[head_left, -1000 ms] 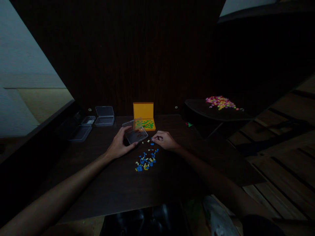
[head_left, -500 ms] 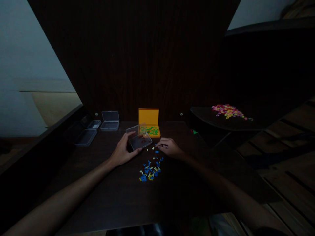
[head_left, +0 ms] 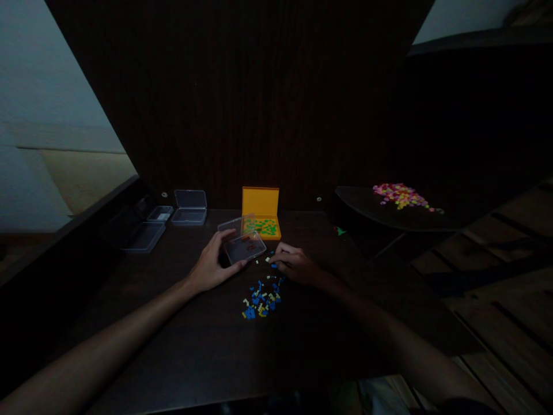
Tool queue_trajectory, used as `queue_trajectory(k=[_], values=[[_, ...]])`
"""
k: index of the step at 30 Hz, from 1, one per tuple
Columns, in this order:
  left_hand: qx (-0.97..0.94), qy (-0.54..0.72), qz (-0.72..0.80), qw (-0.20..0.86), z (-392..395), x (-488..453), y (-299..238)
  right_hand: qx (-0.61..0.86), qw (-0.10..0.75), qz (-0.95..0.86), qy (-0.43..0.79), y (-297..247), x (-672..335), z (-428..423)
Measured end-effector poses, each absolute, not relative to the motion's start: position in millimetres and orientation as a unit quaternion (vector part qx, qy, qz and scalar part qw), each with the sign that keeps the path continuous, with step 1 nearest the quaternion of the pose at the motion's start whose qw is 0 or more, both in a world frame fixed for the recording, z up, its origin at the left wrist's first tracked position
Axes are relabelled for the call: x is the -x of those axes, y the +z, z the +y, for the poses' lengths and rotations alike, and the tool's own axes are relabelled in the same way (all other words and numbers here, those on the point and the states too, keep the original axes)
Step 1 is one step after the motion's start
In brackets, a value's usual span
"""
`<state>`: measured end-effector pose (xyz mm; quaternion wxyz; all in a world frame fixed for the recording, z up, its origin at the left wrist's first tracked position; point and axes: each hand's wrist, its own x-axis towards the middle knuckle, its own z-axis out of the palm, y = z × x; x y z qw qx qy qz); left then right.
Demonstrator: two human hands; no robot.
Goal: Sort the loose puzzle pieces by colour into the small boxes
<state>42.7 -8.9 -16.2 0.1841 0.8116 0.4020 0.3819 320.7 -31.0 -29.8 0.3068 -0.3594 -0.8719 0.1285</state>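
Observation:
Held at its left side by my left hand [head_left: 215, 260] is an open clear plastic box [head_left: 235, 251], tilted above the dark tabletop, with some small dark reddish pieces inside. My right hand [head_left: 291, 262] has its fingers curled together, the tips at a pale yellow toy brick [head_left: 268, 260] on the table. A blue toy brick [head_left: 273, 266] lies just beneath those fingers. Closer to me spreads a loose pile of small blue, pale and yellow toy bricks [head_left: 261, 301]. Behind the clear box stands an open yellow case [head_left: 260, 202] with green pieces in its base.
Further clear boxes stand open at the left: one at the back [head_left: 190, 216], a larger one [head_left: 147, 237] and a small one [head_left: 161, 213]. Colourful beads [head_left: 401, 196] lie heaped on a corner shelf [head_left: 358, 199] at right. A green piece [head_left: 340, 231] rests near that shelf.
My right hand has come down slightly, and its fingertips now meet the pale yellow brick. My left hand keeps its hold on the clear box. The whole view has shifted a little.

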Motion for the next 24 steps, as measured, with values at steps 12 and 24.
queue_trajectory(k=[12,24], values=[[-0.804,0.385,0.412,0.187,-9.0,-42.2,-15.7,0.395,0.332,-0.847,0.128,-35.7,-316.7,-26.9],[-0.811,0.377,0.408,0.184,-10.0,-40.1,-14.8,0.409,0.353,-0.827,0.155,-30.7,-326.1,-25.5]])
